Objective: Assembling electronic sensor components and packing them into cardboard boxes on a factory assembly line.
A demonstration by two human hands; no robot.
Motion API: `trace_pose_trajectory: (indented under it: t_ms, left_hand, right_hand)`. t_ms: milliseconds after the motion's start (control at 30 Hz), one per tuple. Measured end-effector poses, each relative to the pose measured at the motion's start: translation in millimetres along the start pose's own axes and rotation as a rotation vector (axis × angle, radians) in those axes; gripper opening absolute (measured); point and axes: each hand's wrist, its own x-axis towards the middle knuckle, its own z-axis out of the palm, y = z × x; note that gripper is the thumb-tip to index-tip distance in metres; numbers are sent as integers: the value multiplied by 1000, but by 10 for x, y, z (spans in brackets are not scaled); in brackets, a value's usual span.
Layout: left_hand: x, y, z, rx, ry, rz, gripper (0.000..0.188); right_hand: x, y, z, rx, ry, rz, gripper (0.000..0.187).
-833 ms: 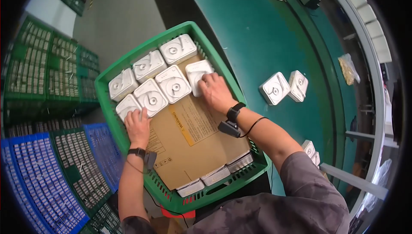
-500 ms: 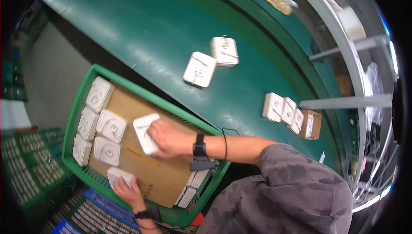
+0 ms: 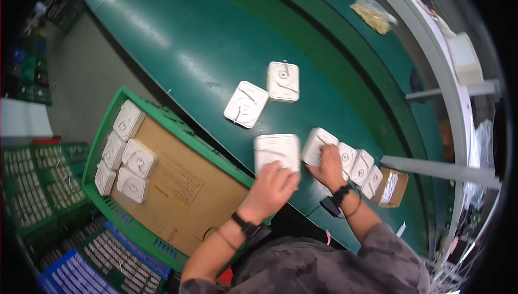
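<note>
White box in left hand: a flat white square box (image 3: 277,152) is lying on the green table (image 3: 178,51), near its front edge. It is held from below by the left hand (image 3: 272,187), with the fingers laid over its near edge.
White box in right hand: a second white box (image 3: 316,144) is tilted up on the table, just right of the first one. It is gripped at its lower side by the right hand (image 3: 329,167).
Left hand: closed on the flat white square box. A dark band is worn on the wrist.
Right hand: closed on the second white box. A black watch is worn on the wrist.
Row of boxes: three more white boxes (image 3: 360,165) are stood on edge just right of the right hand, each touching the next.
Brown box: a small cardboard box (image 3: 392,187) is set at the right end of that row.
Two boxes farther off: two white boxes (image 3: 264,93) with a round mark on top are lying flat, side by side, higher up on the table.
Green crate: a green crate (image 3: 108,124) is seen left of the table, lined with brown cardboard. Five white boxes (image 3: 125,152) are packed in its far left corner.
Blue crate: a blue crate (image 3: 81,272) is seen at the lower left.
</note>
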Motion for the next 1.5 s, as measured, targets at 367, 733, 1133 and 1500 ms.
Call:
trace_pose_trajectory:
  t_ms: [367,733,1133,1500]
  left_hand:
    - [-62,-80,1204,95,-163,105,9]
    - [-2099,-1268,-1501,851,384,-1375,107]
    - [-2664,-1561,-1278,657,552,-1261,54]
    - [-443,-495,-506,257,-20,-248,41]
  right_hand:
    - [583,-369,-563,14,-269,122,38]
    - [1759,-3936,1909,345,-303,-689,85]
    - [1178,-2425,470,695,-173,-514,77]
    - [905,453,158,-2,235,290,72]
